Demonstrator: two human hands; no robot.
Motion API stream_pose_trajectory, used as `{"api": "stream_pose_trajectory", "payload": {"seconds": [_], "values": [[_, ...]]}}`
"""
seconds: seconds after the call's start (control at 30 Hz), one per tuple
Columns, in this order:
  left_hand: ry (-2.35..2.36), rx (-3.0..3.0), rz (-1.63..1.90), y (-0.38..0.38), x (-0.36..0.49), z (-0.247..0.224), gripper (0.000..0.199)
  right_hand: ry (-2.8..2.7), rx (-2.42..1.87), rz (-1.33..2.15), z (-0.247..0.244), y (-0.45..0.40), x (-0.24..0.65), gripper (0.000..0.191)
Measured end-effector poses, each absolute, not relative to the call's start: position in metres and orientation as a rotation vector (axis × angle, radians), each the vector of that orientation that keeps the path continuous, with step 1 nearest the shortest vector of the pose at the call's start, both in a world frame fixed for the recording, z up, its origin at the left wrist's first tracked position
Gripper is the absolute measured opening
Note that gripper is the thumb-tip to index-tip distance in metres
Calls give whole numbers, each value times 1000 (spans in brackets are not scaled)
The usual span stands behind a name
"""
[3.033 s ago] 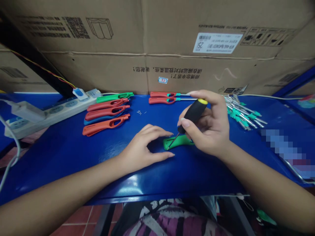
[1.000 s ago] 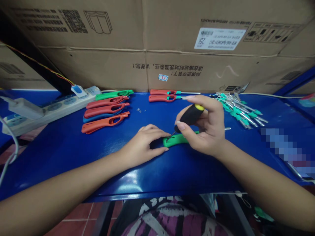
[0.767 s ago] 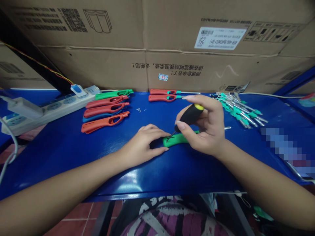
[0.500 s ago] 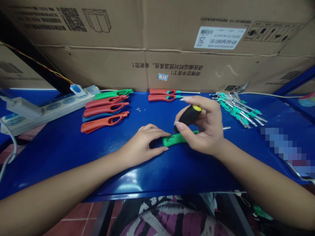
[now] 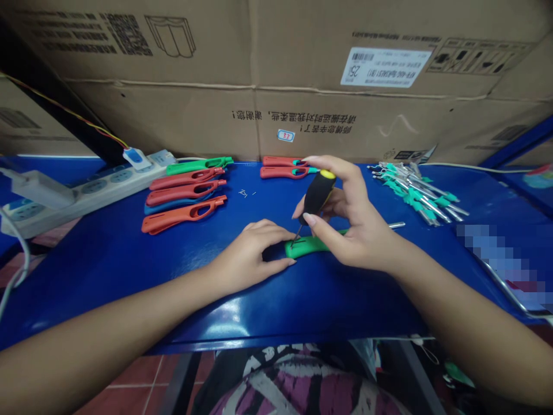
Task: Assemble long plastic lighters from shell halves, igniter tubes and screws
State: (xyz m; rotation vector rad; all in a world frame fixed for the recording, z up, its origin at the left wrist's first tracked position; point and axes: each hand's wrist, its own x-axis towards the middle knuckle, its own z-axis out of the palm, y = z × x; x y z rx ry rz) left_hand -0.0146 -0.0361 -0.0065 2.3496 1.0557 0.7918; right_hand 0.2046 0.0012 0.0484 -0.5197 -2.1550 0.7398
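Observation:
A green lighter body [image 5: 305,246] lies on the blue table, a metal tube sticking out at its right. My left hand [image 5: 254,253] holds its left end between thumb and fingers. In my right hand [image 5: 354,222] is a black and yellow screwdriver [image 5: 318,195], held steeply with its tip on the lighter's left end. The right hand hides part of the lighter. Beyond my left hand are several tiny screws [image 5: 243,193].
Several red, orange, blue and green casings [image 5: 181,216] lie at left beside a power strip [image 5: 103,183]. Two red lighters [image 5: 280,172] lie at the back. Metal tubes with teal parts [image 5: 417,193] are piled at right. A cardboard box [image 5: 298,98] stands behind.
My right hand has moved a little left and tilted the screwdriver more upright. My left hand and the green lighter have hardly moved.

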Motion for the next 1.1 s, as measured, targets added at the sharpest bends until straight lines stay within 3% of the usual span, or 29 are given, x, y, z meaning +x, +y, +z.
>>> {"api": "stream_pose_trajectory", "payload": {"seconds": [0.27, 0.47, 0.63, 0.8, 0.97, 1.1], "values": [[1063, 2359, 781, -39, -15, -6, 35, -2142, -614, 404, 43, 6, 202, 73], [1063, 2361, 773, -39, -14, -7, 35, -2168, -553, 626, 48, 0, 205, 62], [1055, 2379, 787, -40, -13, -7, 33, -2142, -533, 208, 49, -2, 204, 56], [1053, 2372, 773, -42, -12, -6, 35, -2150, -582, 390, 54, -3, 203, 45], [1035, 2354, 771, -43, -11, -3, 37, -2041, -585, 122, 53, 0, 205, 34], [1015, 2336, 754, -43, -10, -3, 36, -2121, -608, 352, 53, 3, 205, 41]]}}
